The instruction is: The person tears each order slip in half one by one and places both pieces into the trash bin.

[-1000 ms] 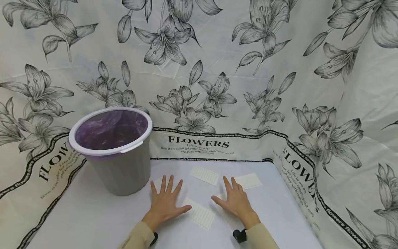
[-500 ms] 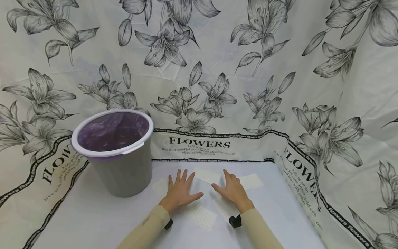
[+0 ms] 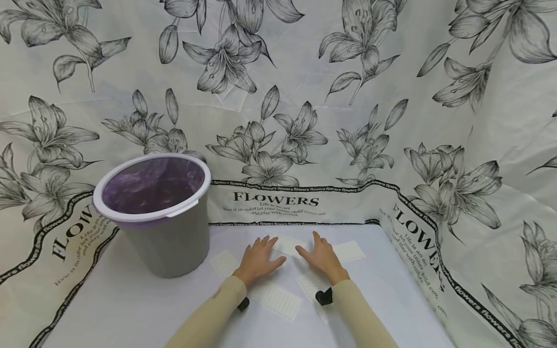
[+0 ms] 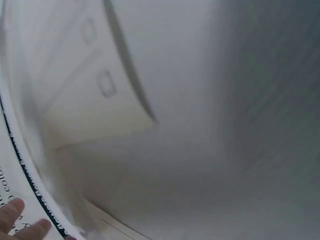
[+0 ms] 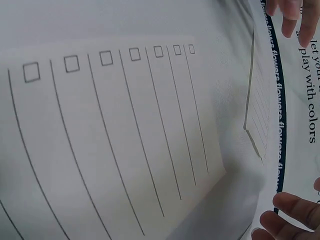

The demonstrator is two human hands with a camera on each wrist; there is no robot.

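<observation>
Several cream checklist sheets, ruled with lines and small boxes, lie spread on the white table. My left hand (image 3: 259,261) is over the middle of them, fingers spread loosely and holding nothing. Its fingertips come right at the left edge of the far sheet (image 3: 287,245). To its right is my right hand (image 3: 323,259), thumb apart from the fingers, also holding nothing. Partly under the right wrist lies another sheet (image 3: 310,289), whose boxes and lines show large in the right wrist view (image 5: 115,120). A near sheet (image 3: 278,300) lies below the left hand, and one (image 3: 349,251) is right of the right hand.
A grey bin (image 3: 174,246) with a white rim and purple liner stands at the left, close to the leftmost sheet (image 3: 224,263). Flower-printed cloth (image 3: 278,200) hangs behind the table (image 3: 383,299) and along its sides.
My left hand has moved right and away from me, baring the leftmost sheet, and its fingers are less widely spread. My right hand has shifted slightly forward and to the left.
</observation>
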